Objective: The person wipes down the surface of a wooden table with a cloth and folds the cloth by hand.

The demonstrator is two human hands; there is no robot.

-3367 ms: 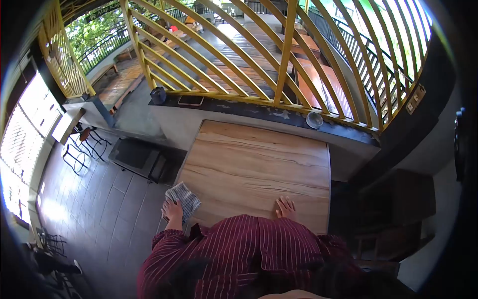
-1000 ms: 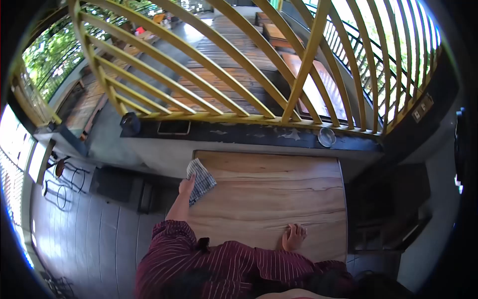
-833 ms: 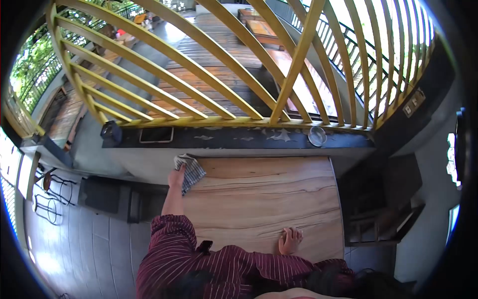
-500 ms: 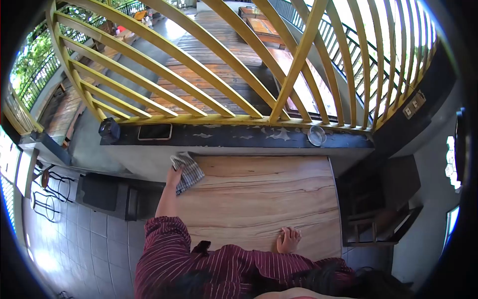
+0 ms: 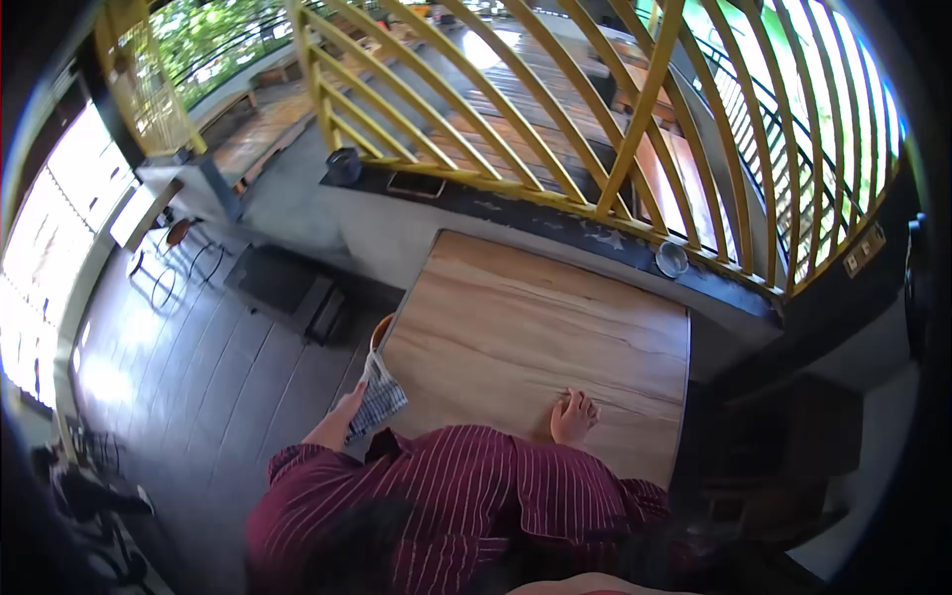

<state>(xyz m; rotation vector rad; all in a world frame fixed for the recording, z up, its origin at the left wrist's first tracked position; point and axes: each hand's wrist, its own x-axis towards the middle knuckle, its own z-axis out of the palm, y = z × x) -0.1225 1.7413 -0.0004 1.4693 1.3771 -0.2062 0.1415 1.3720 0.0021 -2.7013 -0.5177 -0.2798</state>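
Left hand (image 5: 349,402): I can't separate its fingers clearly from the checked cloth (image 5: 379,401)
Right hand (image 5: 572,417): the striped shirt (image 5: 466,466) hides its wrist from me
Tabletop (image 5: 535,337): its near edge disappears behind the shirt, below the right fingers
Orange rim (image 5: 380,333): just beyond the left fingers, mostly hidden by the tabletop; I can't identify it
Dark furniture (image 5: 793,426): right of the right fingers, too dim for me to outline
Yellow lattice (image 5: 555,164): far beyond both hands' fingers, cut off by my view's top edge
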